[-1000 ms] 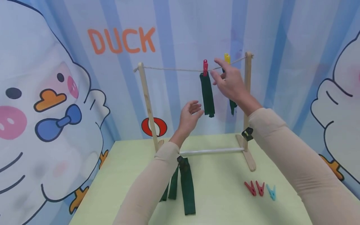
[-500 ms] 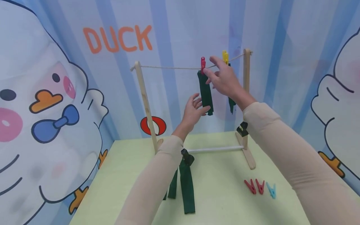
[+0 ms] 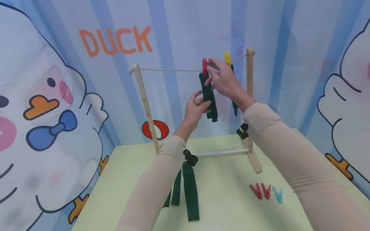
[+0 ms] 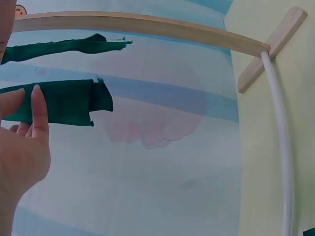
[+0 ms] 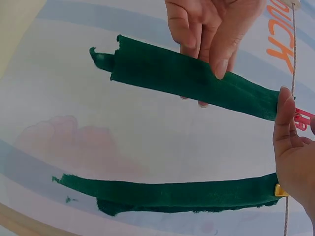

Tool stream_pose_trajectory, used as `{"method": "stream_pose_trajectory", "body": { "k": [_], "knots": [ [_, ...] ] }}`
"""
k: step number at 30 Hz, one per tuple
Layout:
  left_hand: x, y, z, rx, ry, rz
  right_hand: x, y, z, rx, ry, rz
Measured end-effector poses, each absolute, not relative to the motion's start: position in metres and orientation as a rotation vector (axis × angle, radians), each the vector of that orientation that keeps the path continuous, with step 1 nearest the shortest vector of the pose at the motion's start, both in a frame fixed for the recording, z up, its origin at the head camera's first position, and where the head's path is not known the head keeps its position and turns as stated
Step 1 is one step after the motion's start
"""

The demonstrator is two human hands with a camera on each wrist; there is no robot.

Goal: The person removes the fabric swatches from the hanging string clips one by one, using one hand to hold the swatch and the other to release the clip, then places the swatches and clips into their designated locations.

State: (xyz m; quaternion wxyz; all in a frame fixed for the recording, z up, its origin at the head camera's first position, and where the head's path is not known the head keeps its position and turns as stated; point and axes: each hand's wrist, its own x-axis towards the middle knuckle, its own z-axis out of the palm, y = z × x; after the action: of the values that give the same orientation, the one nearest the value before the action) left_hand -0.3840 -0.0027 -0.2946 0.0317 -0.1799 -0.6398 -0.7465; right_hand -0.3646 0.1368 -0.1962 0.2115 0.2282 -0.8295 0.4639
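A dark green cloth strip hangs from the cord under a red clothespin. My left hand pinches the strip's lower half; in the right wrist view the thumb lies across its front and the other fingers show behind it. Up at the clothespin is my right hand, its fingertips touching the strip's top edge just beside the clip. A second green strip hangs to the right from a yellow clothespin, partly hidden behind the right hand in the head view.
Wooden posts and a white bar form the rack. More green strips lie on the table, partly behind the left sleeve. Two red clothespins and a light blue clothespin lie at the right.
My left hand has risen from beside the hanging strip and taken hold of it. The right hand has moved left to the red clothespin and strip's top edge.
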Motion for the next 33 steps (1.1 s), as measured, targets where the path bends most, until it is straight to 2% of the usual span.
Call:
{"method": "stream_pose_trajectory", "body": {
  "k": [11, 25, 33],
  "knots": [
    [-0.378, 0.000, -0.291, -0.600, -1.859, -2.470, -0.365, 0.136, -0.191, 0.645, -2.282, 1.354],
    [-0.377, 0.005, -0.290, -0.526, -1.838, -2.487, -0.364, 0.139, -0.187, 0.679, -2.227, 1.476],
    [-0.371, 0.017, -0.294, -0.502, -1.808, -2.568, -0.361, 0.146, -0.183, 0.573, -2.253, 1.581]
  ]
}}
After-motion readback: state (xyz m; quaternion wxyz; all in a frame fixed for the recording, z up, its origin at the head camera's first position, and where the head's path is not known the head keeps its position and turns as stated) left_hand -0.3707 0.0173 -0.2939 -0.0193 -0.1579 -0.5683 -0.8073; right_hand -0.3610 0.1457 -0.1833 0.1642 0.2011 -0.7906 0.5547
